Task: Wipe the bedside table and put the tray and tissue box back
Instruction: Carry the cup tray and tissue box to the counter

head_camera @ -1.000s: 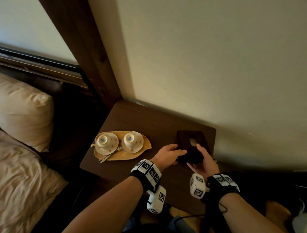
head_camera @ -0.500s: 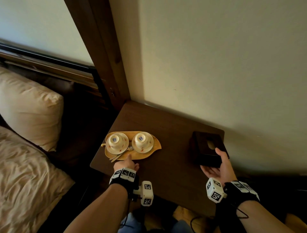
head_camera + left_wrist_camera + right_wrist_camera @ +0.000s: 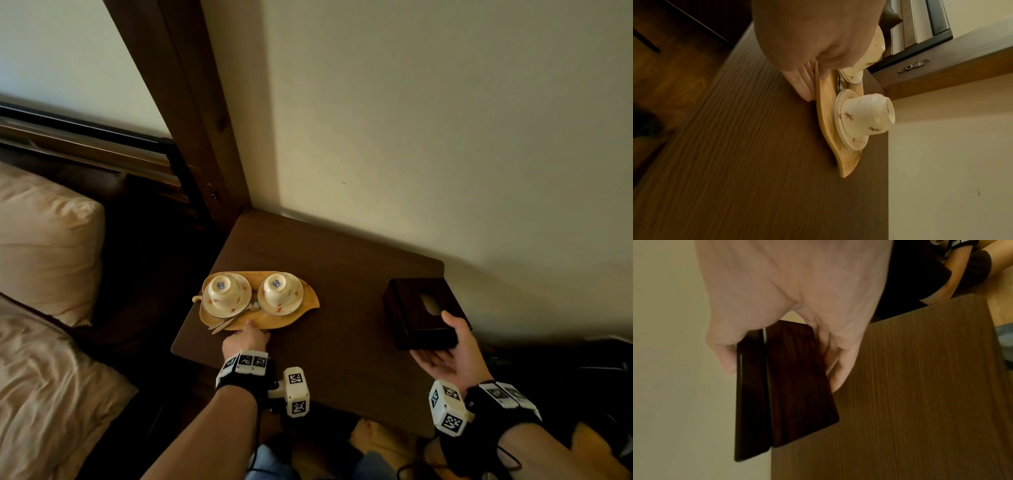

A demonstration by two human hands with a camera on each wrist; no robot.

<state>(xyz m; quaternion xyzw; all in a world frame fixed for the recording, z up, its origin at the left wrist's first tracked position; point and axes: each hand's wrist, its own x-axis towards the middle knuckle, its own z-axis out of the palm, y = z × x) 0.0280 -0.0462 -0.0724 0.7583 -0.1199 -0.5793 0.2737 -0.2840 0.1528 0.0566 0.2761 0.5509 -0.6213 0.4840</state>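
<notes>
Clearly the putting-back step is in hand, not the wiping: no cloth shows in any view. On the bedside table [image 3: 342,274], the leaf-shaped wooden tray [image 3: 301,310] sits at the left front, carrying two upturned cups on saucers, with cutlery between them. The left hand [image 3: 247,341] pinches the tray's near rim, thumb on top and fingers [image 3: 803,84] slipped beneath the edge, flat against the tabletop. The tissue box [image 3: 416,310], dark wood with a slot in its lid, stands at the table's right front corner (part of it seems to overhang the right edge, judging by the right wrist view). The right hand [image 3: 448,353] grasps its near end, thumb over the top and fingers [image 3: 840,369] down the side.

Both things look close to their places. I judge the next move calls for small nudges: sliding the tray square without tipping the cups, seating the box fully on the tabletop, then letting go.
</notes>
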